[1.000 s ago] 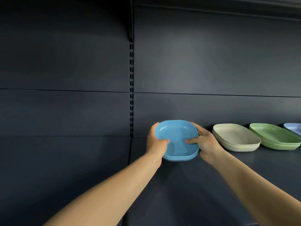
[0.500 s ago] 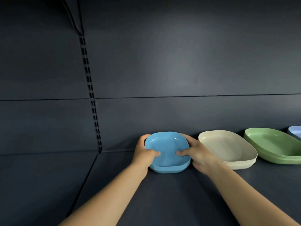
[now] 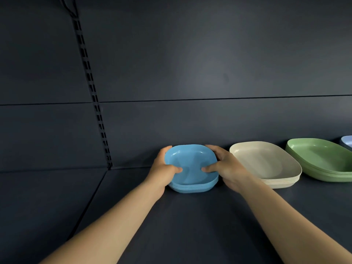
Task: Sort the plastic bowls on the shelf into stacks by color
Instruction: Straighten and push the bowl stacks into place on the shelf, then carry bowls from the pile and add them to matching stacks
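A stack of several blue bowls [image 3: 191, 164] sits on the dark shelf [image 3: 190, 221] near the back wall. My left hand [image 3: 162, 169] grips the stack's left rim, thumb inside the top bowl. My right hand [image 3: 226, 166] grips the right rim the same way. To the right stands a stack of cream bowls [image 3: 266, 164], then a stack of green bowls [image 3: 323, 159]. A pale blue bowl [image 3: 347, 141] shows at the right edge, mostly cut off.
The shelf's dark back panel [image 3: 209, 73] rises right behind the bowls. A slotted upright [image 3: 91, 88] runs down to the shelf at the left. Bare shelf surface lies left of the blue stack and in front of all the stacks.
Both hands have lowered the blue stack onto the shelf beside the cream stack, still gripping it. The view has shifted, so the upright now lies further left.
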Demonstrator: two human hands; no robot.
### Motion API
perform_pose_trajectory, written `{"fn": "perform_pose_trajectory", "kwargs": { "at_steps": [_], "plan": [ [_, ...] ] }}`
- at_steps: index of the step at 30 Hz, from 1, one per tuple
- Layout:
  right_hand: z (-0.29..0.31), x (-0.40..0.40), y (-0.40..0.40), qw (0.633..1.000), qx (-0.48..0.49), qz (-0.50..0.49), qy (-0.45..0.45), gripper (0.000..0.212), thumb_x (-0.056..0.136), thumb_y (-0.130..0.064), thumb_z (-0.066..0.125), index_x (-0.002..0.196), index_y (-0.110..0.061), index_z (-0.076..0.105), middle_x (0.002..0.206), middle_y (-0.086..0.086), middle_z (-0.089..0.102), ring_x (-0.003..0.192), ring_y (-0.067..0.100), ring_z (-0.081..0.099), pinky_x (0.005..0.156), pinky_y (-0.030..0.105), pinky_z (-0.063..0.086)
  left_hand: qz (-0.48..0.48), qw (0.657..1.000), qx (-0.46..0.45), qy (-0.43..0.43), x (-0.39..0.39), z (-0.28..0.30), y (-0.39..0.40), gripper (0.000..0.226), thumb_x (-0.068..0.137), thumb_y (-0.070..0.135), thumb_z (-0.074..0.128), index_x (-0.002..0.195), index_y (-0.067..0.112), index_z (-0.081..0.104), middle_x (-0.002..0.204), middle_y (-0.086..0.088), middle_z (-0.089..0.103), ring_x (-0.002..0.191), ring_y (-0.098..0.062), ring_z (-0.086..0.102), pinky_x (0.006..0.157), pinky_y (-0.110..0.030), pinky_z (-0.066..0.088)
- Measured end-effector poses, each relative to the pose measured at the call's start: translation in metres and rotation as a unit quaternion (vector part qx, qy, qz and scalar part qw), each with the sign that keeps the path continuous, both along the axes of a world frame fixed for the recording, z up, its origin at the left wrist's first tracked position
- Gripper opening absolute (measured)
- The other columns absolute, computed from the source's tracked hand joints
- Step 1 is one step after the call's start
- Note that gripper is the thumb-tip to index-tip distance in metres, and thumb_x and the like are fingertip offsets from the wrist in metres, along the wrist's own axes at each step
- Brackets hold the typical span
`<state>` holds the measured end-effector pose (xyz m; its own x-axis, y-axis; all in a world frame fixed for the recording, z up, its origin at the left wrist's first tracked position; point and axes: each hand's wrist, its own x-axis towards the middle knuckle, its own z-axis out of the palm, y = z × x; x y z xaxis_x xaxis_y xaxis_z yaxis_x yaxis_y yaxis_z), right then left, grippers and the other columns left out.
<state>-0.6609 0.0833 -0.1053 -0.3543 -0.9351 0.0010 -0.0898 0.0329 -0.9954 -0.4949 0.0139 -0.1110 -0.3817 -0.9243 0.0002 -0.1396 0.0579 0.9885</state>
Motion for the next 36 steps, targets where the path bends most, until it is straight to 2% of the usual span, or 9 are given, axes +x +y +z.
{"fn": "perform_pose_trajectory", "kwargs": {
  "at_steps": [4,7,11,14,19,22,24,28,36],
  "plan": [
    [0.001,0.002,-0.001,0.998,0.017,-0.016,0.055,0.062,0.072,0.013,0.067,0.124,-0.018,0.056,0.110,0.001,0.067,0.102,0.019,0.063,0.088,0.035,0.053,-0.002,1.000,-0.004,-0.009,0.000,-0.001,-0.002,0.066,0.082,-0.004,0.061,0.135,0.030,0.041,0.126,0.007,0.053,0.113,-0.013,0.051,0.093,-0.027,0.044],
    [0.006,0.004,-0.001,0.982,0.040,-0.040,0.178,0.064,0.073,0.002,0.071,0.130,-0.019,0.050,0.115,-0.001,0.063,0.105,0.018,0.060,0.091,0.035,0.051,-0.012,0.999,-0.016,-0.035,0.001,0.002,-0.004,0.065,0.082,0.001,0.064,0.135,0.029,0.040,0.121,0.007,0.053,0.110,-0.013,0.052,0.090,-0.026,0.043],
    [0.015,0.009,0.004,0.940,0.051,-0.094,0.324,0.074,0.078,-0.015,0.072,0.143,-0.018,0.037,0.137,0.003,0.050,0.124,0.021,0.049,0.102,0.032,0.040,-0.031,0.998,-0.005,-0.062,0.010,0.010,-0.008,0.070,0.082,0.012,0.070,0.140,0.026,0.034,0.123,0.006,0.053,0.112,-0.014,0.053,0.098,-0.028,0.042],
    [0.032,0.026,0.008,0.892,0.040,-0.100,0.439,0.068,0.083,-0.021,0.068,0.142,-0.018,0.036,0.137,0.007,0.045,0.124,0.024,0.047,0.097,0.029,0.037,-0.067,0.984,-0.059,-0.155,0.032,0.027,-0.015,0.068,0.086,0.018,0.066,0.143,0.024,0.031,0.127,0.003,0.050,0.115,-0.014,0.051,0.100,-0.027,0.039],
    [0.068,0.068,0.012,0.801,0.051,-0.049,0.595,0.066,0.086,-0.031,0.064,0.143,-0.019,0.033,0.141,0.005,0.041,0.129,0.027,0.039,0.101,0.035,0.037,-0.107,0.909,-0.204,-0.349,0.092,0.068,-0.021,0.065,0.090,0.029,0.060,0.145,0.028,0.026,0.148,-0.002,0.036,0.132,-0.019,0.040,0.105,-0.030,0.036],
    [0.090,0.107,0.015,0.746,0.071,-0.021,0.662,0.065,0.088,-0.040,0.059,0.143,-0.019,0.033,0.143,0.005,0.038,0.132,0.028,0.034,0.106,0.039,0.036,-0.110,0.866,-0.258,-0.413,0.137,0.090,-0.018,0.064,0.092,0.031,0.056,0.146,0.028,0.022,0.153,0.001,0.028,0.137,-0.019,0.033,0.107,-0.033,0.033],
    [0.103,0.140,0.017,0.724,0.081,-0.012,0.685,0.066,0.088,-0.044,0.057,0.144,-0.020,0.031,0.144,0.004,0.036,0.133,0.028,0.031,0.106,0.040,0.034,-0.101,0.836,-0.296,-0.451,0.172,0.102,-0.014,0.063,0.094,0.030,0.054,0.147,0.027,0.021,0.153,0.001,0.026,0.138,-0.020,0.030,0.106,-0.035,0.034],
    [0.123,0.227,0.017,0.712,0.074,-0.004,0.698,0.070,0.089,-0.048,0.055,0.146,-0.020,0.027,0.148,0.005,0.032,0.136,0.027,0.028,0.108,0.040,0.032,-0.075,0.775,-0.357,-0.516,0.262,0.118,-0.005,0.061,0.095,0.031,0.051,0.147,0.025,0.021,0.149,-0.002,0.029,0.138,-0.022,0.028,0.103,-0.035,0.035],
    [0.128,0.452,0.011,0.750,0.019,0.033,0.660,0.069,0.089,-0.046,0.057,0.146,-0.019,0.028,0.146,0.006,0.035,0.137,0.029,0.028,0.109,0.043,0.034,-0.016,0.746,-0.342,-0.572,0.502,0.124,0.013,0.060,0.095,0.033,0.051,0.147,0.026,0.021,0.147,-0.001,0.031,0.137,-0.022,0.029,0.103,-0.037,0.037]
  ]
}}
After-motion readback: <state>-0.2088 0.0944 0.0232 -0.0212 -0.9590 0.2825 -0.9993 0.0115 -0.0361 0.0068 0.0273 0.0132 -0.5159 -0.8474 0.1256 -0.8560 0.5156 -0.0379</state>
